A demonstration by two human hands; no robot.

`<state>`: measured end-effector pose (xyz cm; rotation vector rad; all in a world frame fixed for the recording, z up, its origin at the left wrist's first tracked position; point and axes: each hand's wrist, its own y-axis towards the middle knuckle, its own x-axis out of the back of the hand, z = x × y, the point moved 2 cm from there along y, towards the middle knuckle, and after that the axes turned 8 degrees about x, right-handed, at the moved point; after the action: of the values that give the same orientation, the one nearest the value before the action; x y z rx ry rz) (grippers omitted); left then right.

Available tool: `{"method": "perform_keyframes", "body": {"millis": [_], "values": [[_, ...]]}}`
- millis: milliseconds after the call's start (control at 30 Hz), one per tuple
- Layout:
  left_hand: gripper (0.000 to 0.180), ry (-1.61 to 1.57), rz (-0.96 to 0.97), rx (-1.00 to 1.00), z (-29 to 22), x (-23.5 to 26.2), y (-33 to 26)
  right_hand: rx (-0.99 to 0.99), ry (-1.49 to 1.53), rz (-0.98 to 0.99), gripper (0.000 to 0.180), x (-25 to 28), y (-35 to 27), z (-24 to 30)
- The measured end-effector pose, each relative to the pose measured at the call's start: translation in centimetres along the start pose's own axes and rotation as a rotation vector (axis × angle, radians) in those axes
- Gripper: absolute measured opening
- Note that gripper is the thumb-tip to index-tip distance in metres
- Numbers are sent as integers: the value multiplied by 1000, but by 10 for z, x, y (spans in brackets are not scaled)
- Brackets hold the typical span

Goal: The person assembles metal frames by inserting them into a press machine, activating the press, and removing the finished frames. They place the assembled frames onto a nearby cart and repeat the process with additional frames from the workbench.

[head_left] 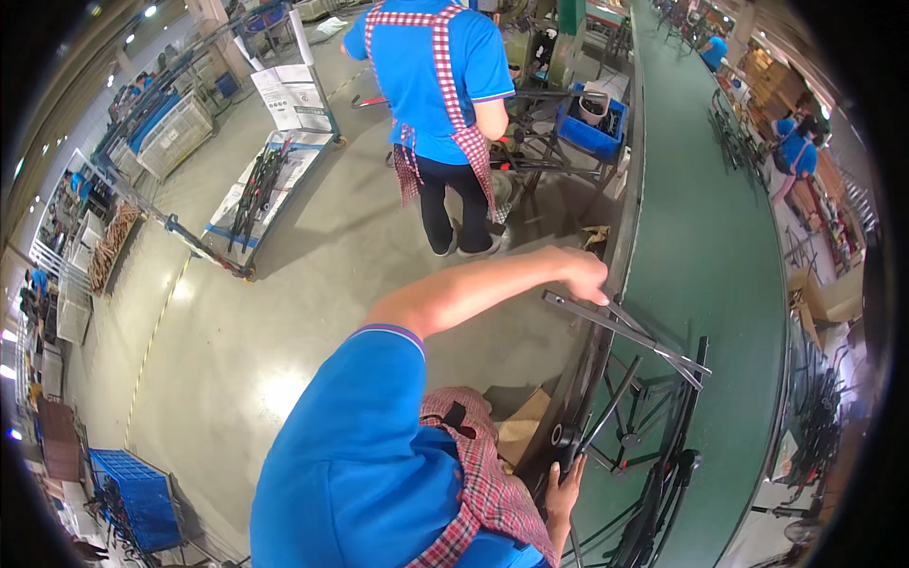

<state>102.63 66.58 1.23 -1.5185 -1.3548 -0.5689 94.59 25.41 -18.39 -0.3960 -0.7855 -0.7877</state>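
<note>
My left hand (585, 276) reaches out over the near edge of a green conveyor belt, closed around the end of a thin dark metal bar (630, 325). A second flat bar crosses this one, and the two meet a black folding frame (630, 440) of slim tubes lying on the belt. Lower down, my right hand (562, 490) is closed on a black tubular part (566, 443) with a round end, beside the frame. Part of its grip is hidden behind that piece.
The green conveyor belt (705, 237) runs away from me, with more black frames (731, 133) farther along. Ahead stands a co-worker (440, 104) beside a blue bin (592, 128). At left are a flat trolley (270, 194) bearing black parts and a blue crate (142, 497).
</note>
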Motion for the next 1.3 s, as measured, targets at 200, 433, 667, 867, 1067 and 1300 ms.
{"method": "perform_keyframes", "body": {"millis": [200,433,667,867,1067,1300], "values": [[49,-227,243,43,-17,-85,-31,-59,-124,2,72,36,24,31],[50,-586,-102,-141,-67,-269,-81,-83,896,-21,51,27,64,51],[46,-403,153,-99,-30,-117,-67,-31,-356,-140,49,82,82,40],[34,-931,829,-132,-114,-190,-104,-207,-615,-258,48,200,87,-29],[58,-876,1366,-345,-212,-265,-127,-122,-648,698,107,114,186,92],[26,-1115,628,-539,-120,-151,-35,-195,-543,481,128,71,176,52]]}}
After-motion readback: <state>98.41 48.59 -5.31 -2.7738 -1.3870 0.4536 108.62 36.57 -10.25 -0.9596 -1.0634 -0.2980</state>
